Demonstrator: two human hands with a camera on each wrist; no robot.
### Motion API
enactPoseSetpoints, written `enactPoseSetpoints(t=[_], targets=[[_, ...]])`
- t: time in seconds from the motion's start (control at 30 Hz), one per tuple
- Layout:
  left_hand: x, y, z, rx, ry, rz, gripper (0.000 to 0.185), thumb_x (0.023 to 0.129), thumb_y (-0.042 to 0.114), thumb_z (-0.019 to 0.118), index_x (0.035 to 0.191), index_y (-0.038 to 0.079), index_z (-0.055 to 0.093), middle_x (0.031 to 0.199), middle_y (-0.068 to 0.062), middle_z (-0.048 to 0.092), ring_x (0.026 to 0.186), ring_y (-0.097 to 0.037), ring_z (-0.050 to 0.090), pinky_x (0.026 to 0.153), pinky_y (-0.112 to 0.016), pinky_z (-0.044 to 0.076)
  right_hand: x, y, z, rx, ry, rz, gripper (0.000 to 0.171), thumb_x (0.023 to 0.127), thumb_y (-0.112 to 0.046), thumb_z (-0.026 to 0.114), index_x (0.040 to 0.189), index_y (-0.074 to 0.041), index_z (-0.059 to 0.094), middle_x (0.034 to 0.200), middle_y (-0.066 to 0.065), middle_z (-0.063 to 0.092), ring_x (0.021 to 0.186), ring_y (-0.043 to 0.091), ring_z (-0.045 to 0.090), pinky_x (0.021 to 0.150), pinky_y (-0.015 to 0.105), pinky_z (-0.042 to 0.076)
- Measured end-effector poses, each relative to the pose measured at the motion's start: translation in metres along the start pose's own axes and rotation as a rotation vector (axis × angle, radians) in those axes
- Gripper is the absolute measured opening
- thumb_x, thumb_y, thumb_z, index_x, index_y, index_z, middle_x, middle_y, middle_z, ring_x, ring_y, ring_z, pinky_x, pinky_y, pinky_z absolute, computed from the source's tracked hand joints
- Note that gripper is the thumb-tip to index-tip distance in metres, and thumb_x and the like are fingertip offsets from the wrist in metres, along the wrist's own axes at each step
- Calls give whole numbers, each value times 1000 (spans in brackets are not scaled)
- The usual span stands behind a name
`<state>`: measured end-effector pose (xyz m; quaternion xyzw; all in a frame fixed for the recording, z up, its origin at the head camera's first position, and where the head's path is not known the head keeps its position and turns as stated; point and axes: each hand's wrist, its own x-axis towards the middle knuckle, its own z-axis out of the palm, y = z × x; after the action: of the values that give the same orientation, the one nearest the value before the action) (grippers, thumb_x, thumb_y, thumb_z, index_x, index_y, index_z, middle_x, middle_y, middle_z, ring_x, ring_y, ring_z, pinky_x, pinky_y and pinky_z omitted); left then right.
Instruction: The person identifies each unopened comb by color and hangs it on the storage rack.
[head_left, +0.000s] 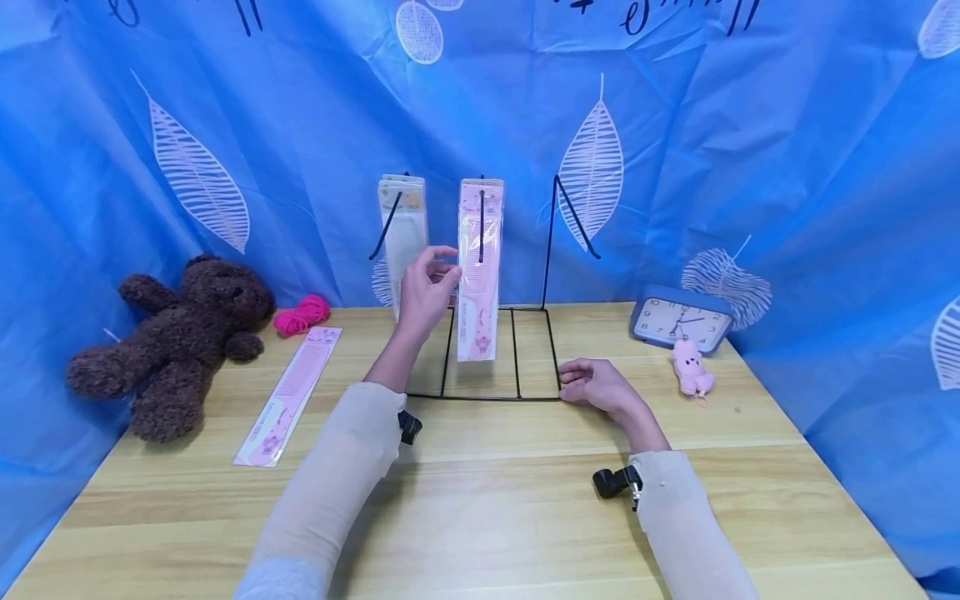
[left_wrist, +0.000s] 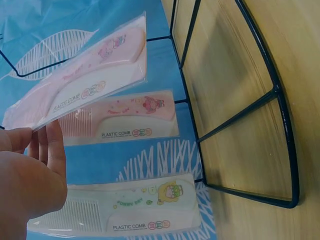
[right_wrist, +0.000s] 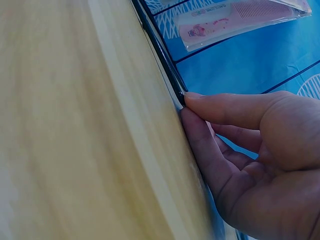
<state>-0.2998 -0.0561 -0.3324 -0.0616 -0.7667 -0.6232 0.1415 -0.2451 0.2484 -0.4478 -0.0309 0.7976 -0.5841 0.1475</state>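
A black wire rack (head_left: 483, 398) stands on the table, with hooks along its back. From its middle hook hangs a packaged pink comb (head_left: 478, 321); my left hand (head_left: 427, 292) pinches this package by its edge. The left wrist view shows the front pink comb (left_wrist: 95, 75) tilted away from a second pink comb (left_wrist: 132, 117) behind it. Packaged pale green combs (head_left: 405, 229) hang on the left hook, beside my left hand. My right hand (head_left: 596, 385) holds the rack's front right corner, thumb and forefinger (right_wrist: 225, 107) on the wire.
Another packaged pink comb (head_left: 288, 400) lies on the table at left. Behind it are pink yarn (head_left: 302, 315) and a brown teddy bear (head_left: 187, 333). A blue clock (head_left: 681, 318) and a small pink plush (head_left: 692, 368) are at right. A blue curtain (head_left: 480, 100) hangs behind.
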Motion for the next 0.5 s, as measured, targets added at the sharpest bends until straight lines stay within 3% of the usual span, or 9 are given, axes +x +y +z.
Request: enactPoseSetpoints(t=[0.3, 0.5], targets=[[11, 2, 4, 20, 3, -8, 27, 101, 10, 62, 127, 11, 63, 109, -12, 69, 90, -26, 67, 73, -44, 60, 2, 1, -1, 4, 4, 17, 56, 86, 8, 73, 137, 12, 51, 122, 24, 57, 98, 22, 60, 82, 26, 55], [14, -1, 6, 41, 22, -30, 25, 100, 10, 63, 126, 11, 64, 110, -11, 69, 92, -25, 68, 70, -37, 59, 2, 1, -1, 4, 3, 16, 56, 86, 8, 73, 137, 12, 51, 123, 24, 57, 98, 23, 60, 82, 25, 55]])
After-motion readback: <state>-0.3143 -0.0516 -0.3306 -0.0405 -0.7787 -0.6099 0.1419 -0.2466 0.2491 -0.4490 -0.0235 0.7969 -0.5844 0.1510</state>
